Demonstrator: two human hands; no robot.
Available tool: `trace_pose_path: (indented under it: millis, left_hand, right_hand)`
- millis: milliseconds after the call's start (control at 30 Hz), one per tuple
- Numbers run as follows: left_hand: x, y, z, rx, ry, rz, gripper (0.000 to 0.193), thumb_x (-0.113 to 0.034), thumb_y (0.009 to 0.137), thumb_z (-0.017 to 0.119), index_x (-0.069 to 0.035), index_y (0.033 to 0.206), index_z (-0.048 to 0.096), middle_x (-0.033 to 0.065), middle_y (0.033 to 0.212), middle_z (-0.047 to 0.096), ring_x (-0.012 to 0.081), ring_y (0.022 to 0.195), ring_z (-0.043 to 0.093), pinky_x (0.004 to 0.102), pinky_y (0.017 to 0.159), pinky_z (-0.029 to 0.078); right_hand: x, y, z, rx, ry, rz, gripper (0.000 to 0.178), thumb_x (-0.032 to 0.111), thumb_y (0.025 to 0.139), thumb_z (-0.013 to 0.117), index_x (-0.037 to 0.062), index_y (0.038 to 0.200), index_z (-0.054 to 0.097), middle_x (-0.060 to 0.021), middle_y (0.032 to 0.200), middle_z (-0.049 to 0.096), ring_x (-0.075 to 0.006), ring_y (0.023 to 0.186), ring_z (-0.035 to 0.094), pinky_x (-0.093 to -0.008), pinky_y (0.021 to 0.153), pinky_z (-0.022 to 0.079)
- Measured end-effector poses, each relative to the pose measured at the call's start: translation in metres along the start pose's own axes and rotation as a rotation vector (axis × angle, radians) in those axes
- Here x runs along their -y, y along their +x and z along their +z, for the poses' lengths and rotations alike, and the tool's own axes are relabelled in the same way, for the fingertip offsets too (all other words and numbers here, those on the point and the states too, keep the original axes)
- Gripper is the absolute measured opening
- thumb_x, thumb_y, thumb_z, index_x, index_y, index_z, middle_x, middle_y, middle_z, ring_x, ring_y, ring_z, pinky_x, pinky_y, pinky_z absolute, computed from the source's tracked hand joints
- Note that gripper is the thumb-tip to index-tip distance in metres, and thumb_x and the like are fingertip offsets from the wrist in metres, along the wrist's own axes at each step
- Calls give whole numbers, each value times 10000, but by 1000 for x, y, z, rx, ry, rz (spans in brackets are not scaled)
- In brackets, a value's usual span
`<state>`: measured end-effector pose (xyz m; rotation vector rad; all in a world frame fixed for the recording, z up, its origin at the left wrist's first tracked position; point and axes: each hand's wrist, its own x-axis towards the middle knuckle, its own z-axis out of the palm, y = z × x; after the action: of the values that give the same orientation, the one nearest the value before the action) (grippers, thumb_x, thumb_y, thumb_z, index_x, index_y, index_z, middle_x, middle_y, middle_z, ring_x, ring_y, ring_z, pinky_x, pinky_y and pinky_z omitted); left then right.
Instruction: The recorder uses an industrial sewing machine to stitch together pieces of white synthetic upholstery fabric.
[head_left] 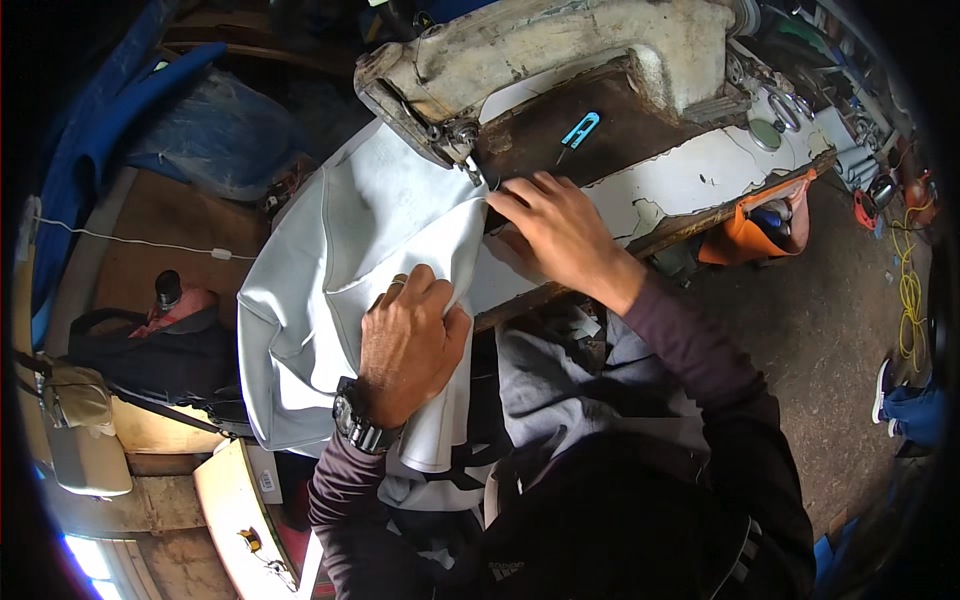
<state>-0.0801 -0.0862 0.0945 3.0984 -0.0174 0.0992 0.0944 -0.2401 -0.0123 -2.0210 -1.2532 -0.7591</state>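
Observation:
A large piece of white, leather-like material [400, 235] with seams and folds lies under the head of an old, worn sewing machine [560, 50]. Its corner reaches the presser foot [472, 172]. My left hand [412, 345], a ring and a wristwatch on it, has its fingers curled into a fold of the material. At the corner beside the presser foot, my right hand [560, 235] pinches the edge between fingertips and thumb; the thumb is partly hidden and blurred. A small blue thread snipper [580, 130] rests on the dark machine bed behind my right hand.
An orange pouch [762, 225] hangs from the table edge [700, 205] at the right. Scissors [785, 108] and a round lid [765, 135] lie near the machine's base. A black bag [150, 355] sits at left; a yellow cord [908, 290] is at far right, near another person's foot.

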Motion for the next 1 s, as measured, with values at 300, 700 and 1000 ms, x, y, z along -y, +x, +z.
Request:
trace_pose_path:
  millis: [300, 700, 1000]
  left_hand:
    - [-16, 34, 57, -304, 76, -131, 864, -119, 796, 749, -41, 1593, 426, 226, 1571, 483, 412, 1462, 477, 615, 1248, 311]
    - [41, 68, 86, -346, -252, 50, 209, 18, 838, 619, -21, 1021, 712, 157, 1060, 691, 389, 1004, 682, 504, 890, 570]
    - [57, 71, 90, -270, -256, 202, 205, 72, 839, 635, 30, 1035, 678, 178, 1311, 718, 396, 1115, 697, 473, 966, 578]
  right_hand:
    - [2, 7, 32, -70, 84, -264, 123, 152, 822, 729, 68, 911, 722, -47, 926, 704, -234, 1017, 667, -387, 904, 558]
    - [-71, 31, 21, 221, 390, -8, 147, 86, 886, 797, 55, 1030, 798, -72, 986, 741, -273, 937, 692, -391, 868, 559]
    - [-67, 30, 27, 413, 258, -240, 321, -2, 829, 680, 81, 1115, 800, -46, 1079, 620, -245, 1050, 589, -366, 992, 494]
